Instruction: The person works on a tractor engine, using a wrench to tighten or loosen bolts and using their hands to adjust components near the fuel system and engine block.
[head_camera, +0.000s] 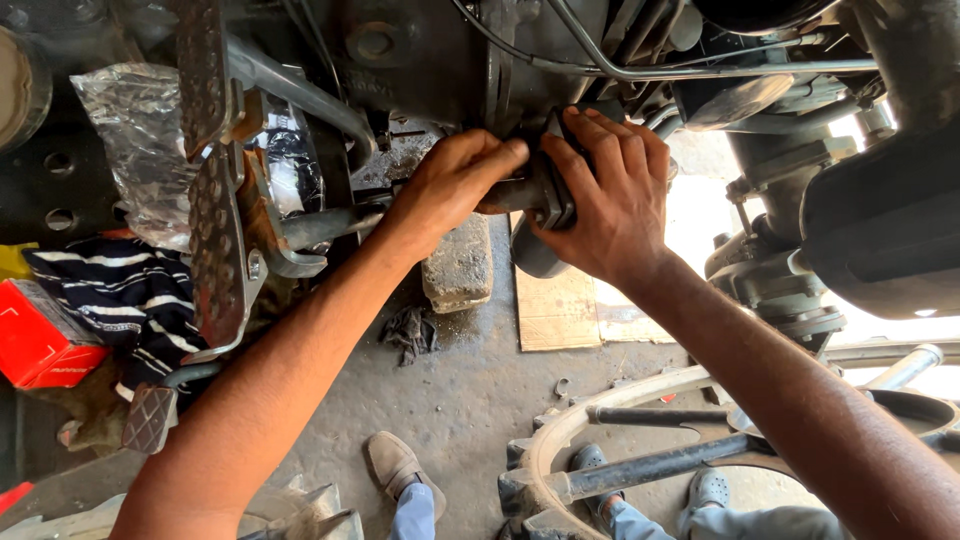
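Note:
My left hand (452, 180) wraps around a dark greasy shaft (512, 194) that sticks out from the underside of a vehicle's machinery. My right hand (605, 195) grips a black round part (553, 195) fitted on that same shaft, fingers curled over its top, thumb below. Both hands touch near the middle of the shaft. The end of the shaft is hidden under my right palm.
Metal foot pedals (215, 210) hang at left beside crinkled clear plastic (135, 140), a striped cloth (130, 290) and a red box (40, 335). A stone block (460, 268) and wooden board (555, 310) lie on the concrete floor. Another person's shoes (400, 465) and a metal rim (600, 440) are below.

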